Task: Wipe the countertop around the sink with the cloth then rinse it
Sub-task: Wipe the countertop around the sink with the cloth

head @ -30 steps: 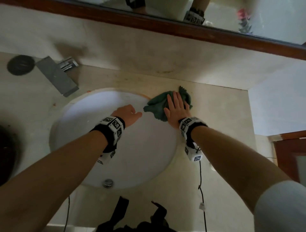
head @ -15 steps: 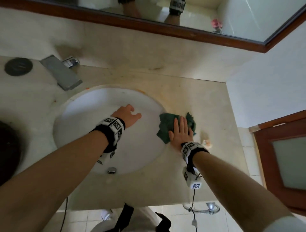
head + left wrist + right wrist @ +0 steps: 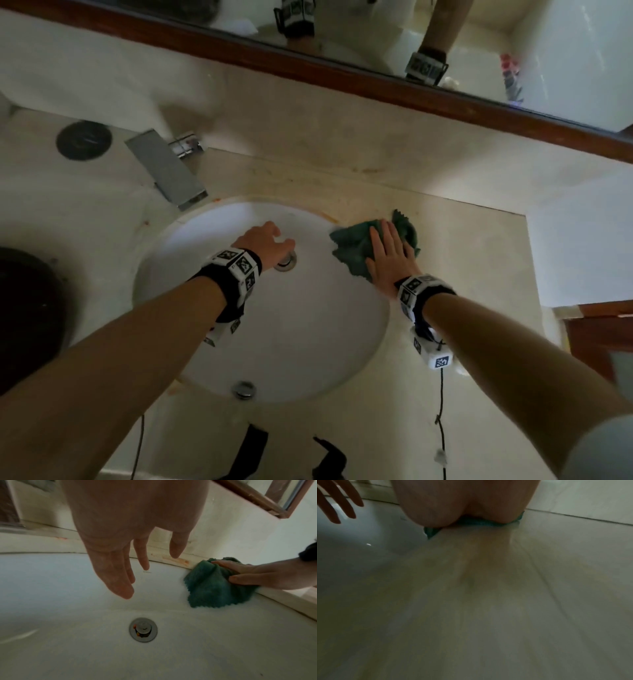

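A crumpled dark green cloth [image 3: 356,248] [image 3: 212,586] lies on the right rim of the round white sink [image 3: 308,335], part of it hanging over into the basin. My right hand [image 3: 390,263] [image 3: 254,573] presses flat on it with straight fingers; in the right wrist view only a strip of the cloth [image 3: 471,520] shows under the palm. My left hand [image 3: 269,241] [image 3: 137,561] hovers over the basin above the drain [image 3: 143,629], fingers relaxed and holding nothing. The beige countertop [image 3: 462,257] [image 3: 505,588] surrounds the sink.
A flat chrome faucet [image 3: 168,168] juts over the sink's back left edge, beside a black round disc [image 3: 84,139]. A wood-framed mirror [image 3: 376,78] runs along the back wall. A side wall [image 3: 582,246] bounds the counter on the right. An overflow fitting [image 3: 244,389] sits at the basin's near side.
My right hand pulled the cloth toward me along the sink's right rim, then pushed it back away. The left hand stayed over the basin. The head view shifted.
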A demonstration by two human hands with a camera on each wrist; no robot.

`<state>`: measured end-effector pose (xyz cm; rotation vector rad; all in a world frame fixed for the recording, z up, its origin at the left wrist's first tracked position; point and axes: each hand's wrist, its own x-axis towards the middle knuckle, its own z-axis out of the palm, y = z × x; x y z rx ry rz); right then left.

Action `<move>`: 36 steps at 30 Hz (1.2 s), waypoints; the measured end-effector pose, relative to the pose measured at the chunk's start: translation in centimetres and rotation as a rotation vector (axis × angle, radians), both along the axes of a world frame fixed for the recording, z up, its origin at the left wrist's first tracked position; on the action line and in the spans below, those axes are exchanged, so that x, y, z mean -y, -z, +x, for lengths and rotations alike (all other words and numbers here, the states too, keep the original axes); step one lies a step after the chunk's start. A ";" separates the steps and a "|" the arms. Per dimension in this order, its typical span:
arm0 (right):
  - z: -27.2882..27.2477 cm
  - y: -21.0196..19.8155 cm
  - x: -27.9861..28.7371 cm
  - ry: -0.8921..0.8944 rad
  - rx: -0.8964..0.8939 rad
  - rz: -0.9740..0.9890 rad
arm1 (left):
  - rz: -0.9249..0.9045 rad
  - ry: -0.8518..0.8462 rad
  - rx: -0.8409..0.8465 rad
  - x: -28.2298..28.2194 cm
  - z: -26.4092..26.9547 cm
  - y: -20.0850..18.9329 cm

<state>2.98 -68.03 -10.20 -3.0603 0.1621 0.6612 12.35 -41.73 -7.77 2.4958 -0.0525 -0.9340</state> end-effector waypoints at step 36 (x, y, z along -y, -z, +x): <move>0.1 0.2 -0.4 0.145 0.016 0.021 | 0.009 0.008 0.123 0.3 -0.3 -0.2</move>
